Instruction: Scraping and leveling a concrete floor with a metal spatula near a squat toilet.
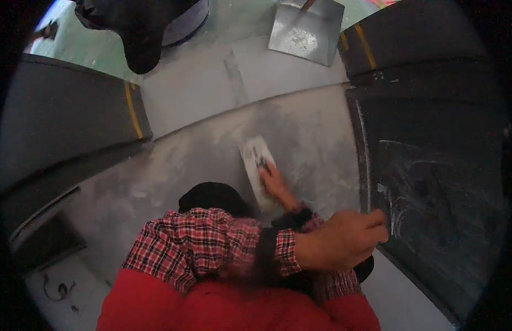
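My right hand [276, 183] grips the dark handle of a long rectangular trowel [252, 151]. Its pale flat plate lies on a grey surface [206, 143] marked with lighter, cloudy patches. My left arm, in a red plaid sleeve, crosses over my right arm. At its end, my left hand [344, 240] is closed, raised over the right side with its fingers bent toward the dark panel. Whether anything small sits in those fingers is hidden. A dark rounded knee or shoe [211, 198] shows beside my left sleeve.
Dark panels stand left [73, 105] and right [432, 182]; the right one bears whitish smears. Beyond a curved seam, a square metal pan [306, 33] lies at the far right. A black draped object [140, 33] is at the far left. A cable [60, 289] lies at lower left.
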`<state>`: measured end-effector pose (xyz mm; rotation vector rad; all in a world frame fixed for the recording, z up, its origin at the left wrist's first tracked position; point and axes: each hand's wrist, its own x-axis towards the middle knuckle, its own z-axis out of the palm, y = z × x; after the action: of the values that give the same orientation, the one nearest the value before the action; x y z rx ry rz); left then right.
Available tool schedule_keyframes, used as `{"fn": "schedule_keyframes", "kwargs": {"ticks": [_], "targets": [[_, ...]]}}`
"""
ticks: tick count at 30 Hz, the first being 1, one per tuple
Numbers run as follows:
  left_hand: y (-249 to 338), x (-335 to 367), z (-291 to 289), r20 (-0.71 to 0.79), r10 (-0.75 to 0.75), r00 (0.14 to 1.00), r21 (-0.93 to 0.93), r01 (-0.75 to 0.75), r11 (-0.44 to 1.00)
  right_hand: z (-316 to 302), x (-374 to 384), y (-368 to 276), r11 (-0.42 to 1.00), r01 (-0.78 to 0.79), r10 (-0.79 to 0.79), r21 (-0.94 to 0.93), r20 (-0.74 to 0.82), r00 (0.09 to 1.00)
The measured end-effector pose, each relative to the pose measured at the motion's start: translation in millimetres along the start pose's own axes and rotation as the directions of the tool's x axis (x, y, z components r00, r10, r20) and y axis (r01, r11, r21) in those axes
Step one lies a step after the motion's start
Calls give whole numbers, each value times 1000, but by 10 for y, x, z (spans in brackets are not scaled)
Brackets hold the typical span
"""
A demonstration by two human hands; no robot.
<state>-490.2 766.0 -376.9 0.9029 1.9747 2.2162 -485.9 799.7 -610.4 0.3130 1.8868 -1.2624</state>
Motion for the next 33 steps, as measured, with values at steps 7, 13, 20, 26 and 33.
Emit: {"fn": "schedule_keyframes", "kwargs": {"ticks": [7, 13, 20, 26, 33], "targets": [[64, 67, -276, -44, 29, 999, 24, -28, 999, 48, 59, -78, 969, 64, -65, -238, 6, 998], [83, 107, -419, -91, 85, 992, 16, -83, 996, -64, 568, -689, 987, -65, 74, -144, 56, 996], [75, 85, -543, -176, 77, 981, 0, -79, 997, 141, 470, 319, 929, 108, -153, -354, -102, 983], [30, 73, -563, -138, 74, 988, 19, -72, 997, 14, 934, -577, 884, 141, -202, -445, -92, 975], [36, 38, -723, -191, 90, 978, 8, -91, 996, 208, 888, -60, 893, 241, -302, -380, -110, 947]]}}
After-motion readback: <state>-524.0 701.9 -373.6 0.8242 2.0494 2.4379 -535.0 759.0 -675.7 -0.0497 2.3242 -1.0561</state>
